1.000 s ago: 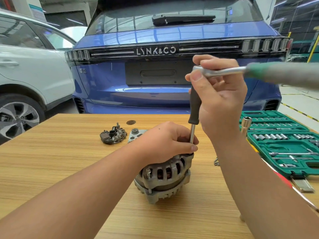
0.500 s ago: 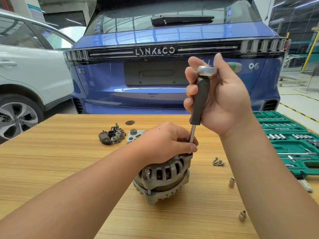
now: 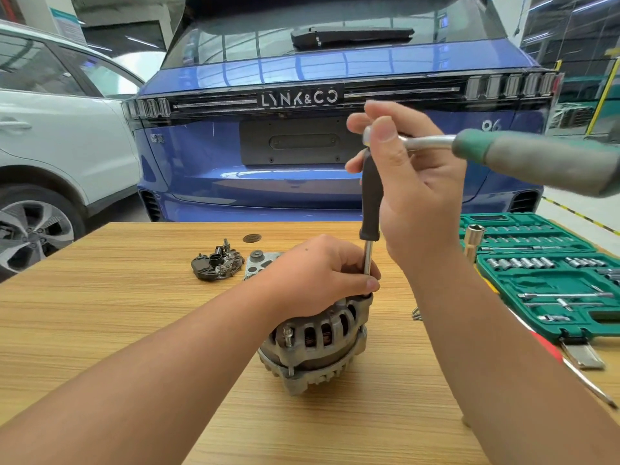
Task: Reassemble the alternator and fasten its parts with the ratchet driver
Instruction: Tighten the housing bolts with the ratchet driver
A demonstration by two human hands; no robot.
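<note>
Car repair workshop: blue car [image 3: 335,156] and white car [image 3: 60,146] parked indoors; green socket set [image 3: 550,276] on wooden table [image 3: 100,313].

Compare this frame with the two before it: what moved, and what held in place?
The ratchet driver turned: its green handle, pointing right a second ago, swung away behind the right hand half a second ago and is back pointing right. The right hand kept its grip at the top. The left hand stayed gripping the shaft on the alternator, which did not move.
</note>
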